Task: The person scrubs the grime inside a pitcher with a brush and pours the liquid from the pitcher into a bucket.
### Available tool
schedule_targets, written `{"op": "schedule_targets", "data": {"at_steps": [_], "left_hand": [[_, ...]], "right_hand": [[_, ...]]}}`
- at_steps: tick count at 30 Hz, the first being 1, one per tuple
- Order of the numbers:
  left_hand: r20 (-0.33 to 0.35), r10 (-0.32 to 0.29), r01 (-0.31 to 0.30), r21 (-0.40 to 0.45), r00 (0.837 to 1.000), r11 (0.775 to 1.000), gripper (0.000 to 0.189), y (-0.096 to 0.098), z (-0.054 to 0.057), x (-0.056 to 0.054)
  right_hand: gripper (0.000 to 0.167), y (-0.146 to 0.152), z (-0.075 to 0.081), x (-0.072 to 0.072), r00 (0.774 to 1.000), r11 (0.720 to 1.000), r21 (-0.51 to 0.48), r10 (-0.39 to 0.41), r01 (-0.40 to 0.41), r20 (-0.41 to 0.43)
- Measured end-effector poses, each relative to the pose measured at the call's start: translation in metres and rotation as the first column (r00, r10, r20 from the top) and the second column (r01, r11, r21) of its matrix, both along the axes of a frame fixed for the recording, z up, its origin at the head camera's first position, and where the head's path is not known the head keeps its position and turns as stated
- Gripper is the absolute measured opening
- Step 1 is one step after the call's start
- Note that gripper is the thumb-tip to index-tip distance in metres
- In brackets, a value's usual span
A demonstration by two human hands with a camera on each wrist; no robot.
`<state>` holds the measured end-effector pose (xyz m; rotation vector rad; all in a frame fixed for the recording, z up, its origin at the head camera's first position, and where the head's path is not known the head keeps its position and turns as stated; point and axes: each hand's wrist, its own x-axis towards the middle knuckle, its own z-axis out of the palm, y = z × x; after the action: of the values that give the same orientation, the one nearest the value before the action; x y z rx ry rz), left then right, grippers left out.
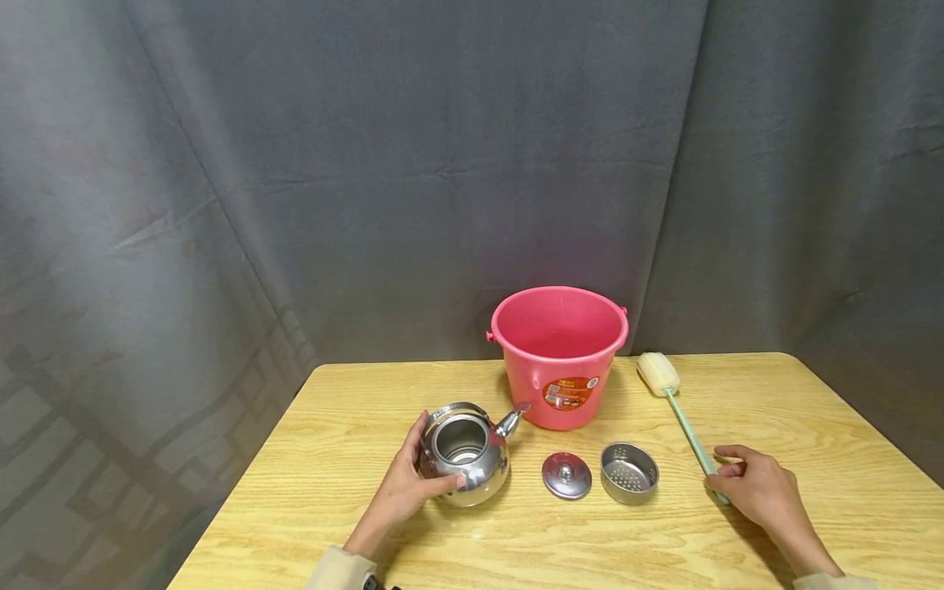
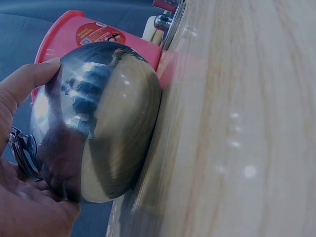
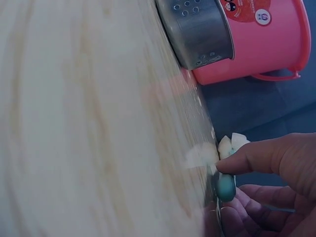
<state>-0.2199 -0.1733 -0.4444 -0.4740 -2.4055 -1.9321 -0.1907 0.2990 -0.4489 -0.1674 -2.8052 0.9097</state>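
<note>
My left hand (image 1: 407,485) grips a shiny steel teapot (image 1: 483,475) by its round body, thumb on the near side and fingers around the far side. The teapot has no lid on, and its spout points toward the bucket. On the right, my right hand (image 1: 760,485) pinches the green handle end (image 3: 226,187) of a bottle brush (image 1: 689,426) between thumb and fingers. The brush lies along the table with its cream sponge head (image 1: 659,374) at the far end. Between the hands are a round steel lid (image 1: 566,475) with a knob and a perforated steel strainer (image 1: 629,473).
Behind the lid and strainer stands a pink bucket (image 1: 522,378) with an orange label, near the back edge of the wood-grain table (image 1: 354,401). A grey curtain (image 1: 413,205) hangs behind the table.
</note>
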Motion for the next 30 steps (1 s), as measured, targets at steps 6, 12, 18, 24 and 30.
{"op": "schedule_targets", "data": {"at_steps": [6,12,18,24,30], "left_hand": [[0.001,0.001,0.0,-0.004,1.0,1.0,0.111,0.0,0.001,0.0],[0.0,0.007,-0.007,-0.019,1.0,1.0,0.112,-0.001,0.001,0.0],[0.001,0.004,-0.004,-0.012,1.0,1.0,0.111,-0.001,0.002,0.0],[0.0,0.006,-0.006,-0.006,1.0,1.0,0.111,-0.001,0.001,0.0],[-0.001,0.006,-0.006,-0.006,1.0,1.0,0.111,-0.001,0.0,0.001]], "right_hand": [[0.055,0.0,0.004,0.001,1.0,1.0,-0.003,-0.005,0.006,0.014],[0.054,0.001,0.006,0.001,1.0,1.0,-0.011,-0.002,0.002,-0.005],[0.051,0.001,0.008,-0.001,0.999,1.0,-0.006,-0.01,0.01,-0.036],[0.051,-0.004,0.01,-0.004,0.999,0.999,-0.049,-0.013,0.011,-0.03],[0.051,-0.011,0.01,-0.006,0.998,0.996,-0.084,-0.034,0.029,-0.055]]}}
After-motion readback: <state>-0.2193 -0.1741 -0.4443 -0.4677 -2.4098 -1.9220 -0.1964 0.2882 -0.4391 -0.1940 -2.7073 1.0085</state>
